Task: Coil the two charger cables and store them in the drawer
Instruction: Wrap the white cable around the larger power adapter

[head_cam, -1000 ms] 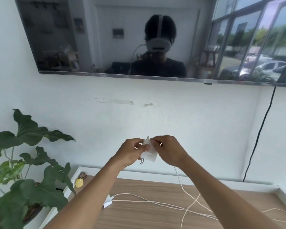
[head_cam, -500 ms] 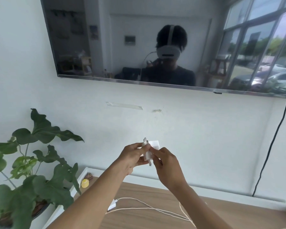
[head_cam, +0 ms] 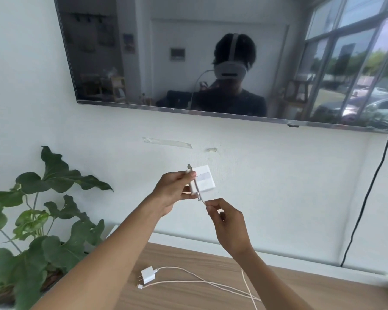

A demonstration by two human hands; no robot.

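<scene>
Wood-grain counter (head_cam: pixel 188 296) is seen nearest, below both forearms. On it a small white plug adapter (head_cam: pixel 148 274) is laid with its prongs pointing lower left. The second charger cable (head_cam: pixel 188 270) is run from it to the right and doubled back, so that its free connector (head_cam: pixel 140 286) lies just beside the adapter. Another white strand (head_cam: pixel 248 287) is seen coming from behind the right forearm and crossing that cable.

Above the counter the right hand (head_cam: pixel 227 222) is held up. Its fingers (head_cam: pixel 211 206) are narrowed to a pinch of thumb and forefinger on the first charger cable (head_cam: pixel 199 194), and the rest are curled toward the palm. Higher and to the left, the left hand (head_cam: pixel 174 190) is wrapped round a white charger brick (head_cam: pixel 203 180). The cable's plug end (head_cam: pixel 189 168) is pressed against the brick's side by the thumb, with its tip standing clear above the hand. A short length of cable is run between the two hands.

Half a second earlier the right hand was set against the brick, beside the left hand's fingers. It has since been drawn down and to the right, so the hands are apart and more of the brick's face is exposed. The adapter on the counter has not been moved.

Farther back, a leafy potted plant (head_cam: pixel 43 209) is placed at the left. Tape strips (head_cam: pixel 168 142) are stuck on the white wall, and a wall-mounted television (head_cam: pixel 211 57) is hung above, with a black cord (head_cam: pixel 365 198) trailing down at the right.
</scene>
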